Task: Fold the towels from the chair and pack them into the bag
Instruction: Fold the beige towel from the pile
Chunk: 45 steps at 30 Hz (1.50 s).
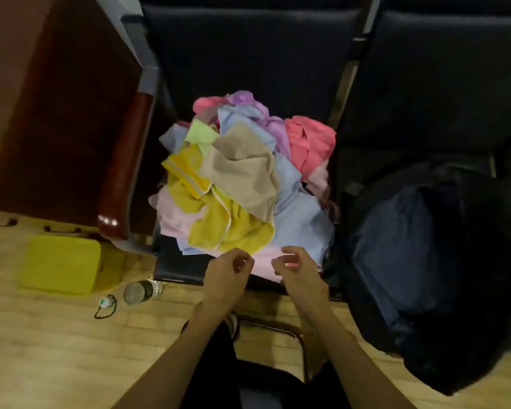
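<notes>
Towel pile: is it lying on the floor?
No, the towel pile is heaped on the seat of the black chair, above the wooden floor.

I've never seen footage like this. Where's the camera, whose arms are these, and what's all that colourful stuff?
There is no machine here. A person wears a camera on the head, looking down, so the arms are their own. The left hand and right hand hover with curled fingers at the near edge of a pile of towels heaped on a black chair. Whether they already pinch the pale pink towel is unclear. A dark bag waits to the right. On the floor lie a bottle and a yellow-green box.
</notes>
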Each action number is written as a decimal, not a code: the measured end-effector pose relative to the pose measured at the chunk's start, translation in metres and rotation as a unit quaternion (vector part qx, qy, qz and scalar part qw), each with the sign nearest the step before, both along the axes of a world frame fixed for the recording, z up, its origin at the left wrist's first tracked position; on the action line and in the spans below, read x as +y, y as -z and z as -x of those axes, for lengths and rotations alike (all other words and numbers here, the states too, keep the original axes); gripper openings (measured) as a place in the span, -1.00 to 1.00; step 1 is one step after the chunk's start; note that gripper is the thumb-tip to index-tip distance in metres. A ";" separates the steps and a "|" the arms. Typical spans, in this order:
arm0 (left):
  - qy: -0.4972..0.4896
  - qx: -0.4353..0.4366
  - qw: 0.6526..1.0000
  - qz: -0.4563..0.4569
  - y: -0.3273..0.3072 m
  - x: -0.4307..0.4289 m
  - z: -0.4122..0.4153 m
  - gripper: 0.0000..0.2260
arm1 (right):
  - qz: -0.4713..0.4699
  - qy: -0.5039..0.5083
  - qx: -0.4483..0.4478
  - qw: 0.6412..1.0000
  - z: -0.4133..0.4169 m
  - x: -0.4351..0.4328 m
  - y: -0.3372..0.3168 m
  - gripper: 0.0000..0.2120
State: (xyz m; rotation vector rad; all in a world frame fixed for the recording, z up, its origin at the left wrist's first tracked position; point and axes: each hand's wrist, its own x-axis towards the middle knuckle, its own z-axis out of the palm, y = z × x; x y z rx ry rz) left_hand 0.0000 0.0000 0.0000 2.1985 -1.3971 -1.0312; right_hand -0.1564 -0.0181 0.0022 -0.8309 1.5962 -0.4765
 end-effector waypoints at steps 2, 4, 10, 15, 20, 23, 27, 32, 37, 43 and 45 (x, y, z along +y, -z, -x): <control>-0.066 0.041 0.996 0.032 0.031 -0.016 -0.003 -0.95 | 0.045 0.021 0.003 0.999 -0.009 -0.011 0.033 -0.80; -0.126 0.068 0.988 0.048 0.056 -0.038 -0.003 -0.90 | 0.082 0.036 0.010 0.996 -0.018 -0.026 0.064 -0.81; -0.142 0.109 0.971 0.161 0.126 -0.087 0.004 -0.86 | 0.214 0.044 0.066 0.974 -0.046 -0.080 0.130 -0.93; -0.103 0.158 0.957 0.221 0.145 -0.092 0.006 -0.96 | 0.281 0.046 0.112 0.952 -0.051 -0.084 0.146 -0.96; -0.057 0.212 0.939 0.264 0.127 -0.074 -0.002 -0.90 | 0.375 0.057 0.108 0.919 -0.052 -0.059 0.123 -0.82; -0.032 0.216 0.934 0.283 0.101 -0.051 -0.012 -0.88 | 0.423 0.060 0.127 0.895 -0.059 -0.041 0.088 -0.73; 0.015 0.216 0.925 0.312 0.063 -0.023 -0.025 -0.79 | 0.403 0.052 0.092 0.909 -0.069 -0.020 0.037 -0.77; 0.063 0.262 0.896 0.353 0.021 0.016 -0.031 -0.60 | 0.424 0.047 0.021 0.904 -0.079 0.010 -0.010 -0.92; 0.125 0.309 0.849 0.411 -0.010 0.055 -0.030 -0.65 | 0.460 0.038 -0.001 0.887 -0.083 0.048 -0.040 -0.91; 0.206 0.262 0.832 0.443 -0.037 0.082 -0.044 -0.65 | 0.500 0.050 -0.031 0.864 -0.065 0.090 -0.068 -0.97; 0.211 0.250 0.829 0.454 -0.047 0.087 -0.050 -0.70 | 0.510 0.024 -0.043 0.859 -0.054 0.106 -0.073 -0.90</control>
